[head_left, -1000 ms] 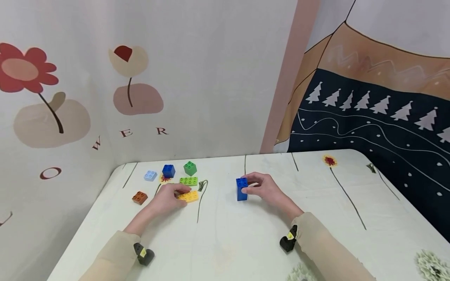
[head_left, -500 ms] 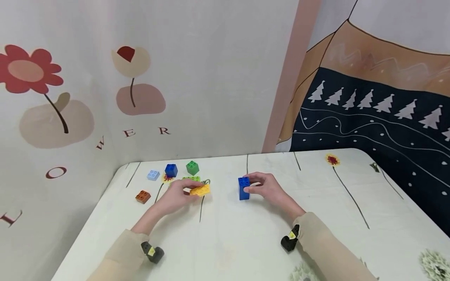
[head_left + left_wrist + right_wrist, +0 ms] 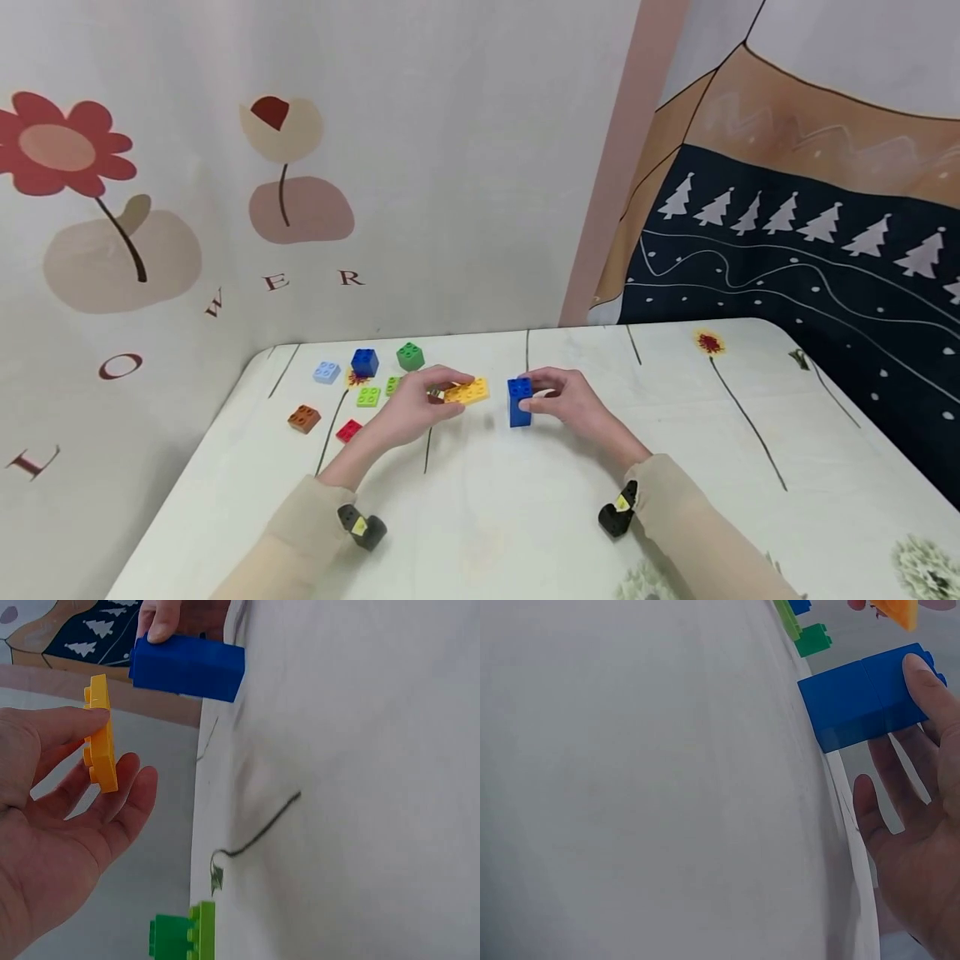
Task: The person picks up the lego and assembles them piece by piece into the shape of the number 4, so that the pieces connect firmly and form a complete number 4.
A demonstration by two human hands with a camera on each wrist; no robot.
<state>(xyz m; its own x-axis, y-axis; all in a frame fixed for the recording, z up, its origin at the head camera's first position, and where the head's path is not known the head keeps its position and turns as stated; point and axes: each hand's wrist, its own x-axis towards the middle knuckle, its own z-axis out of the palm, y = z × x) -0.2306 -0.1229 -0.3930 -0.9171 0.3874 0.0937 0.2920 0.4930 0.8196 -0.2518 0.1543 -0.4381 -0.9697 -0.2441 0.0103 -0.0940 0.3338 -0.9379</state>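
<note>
Pinches yellow brick [image 3: 468, 392] between thumb and fingers of left hand [image 3: 414, 406], up above white table [image 3: 480, 525]. Pinches tall blue block [image 3: 519, 407] upright with right hand [image 3: 570, 402], just right of yellow brick, with gap between. Just past left hand: green block [image 3: 410, 357]. Left of left hand: light green brick [image 3: 368, 397], dark blue block [image 3: 364, 363], pale blue brick [image 3: 326, 372], brown brick [image 3: 303, 419], red brick [image 3: 349, 430].
</note>
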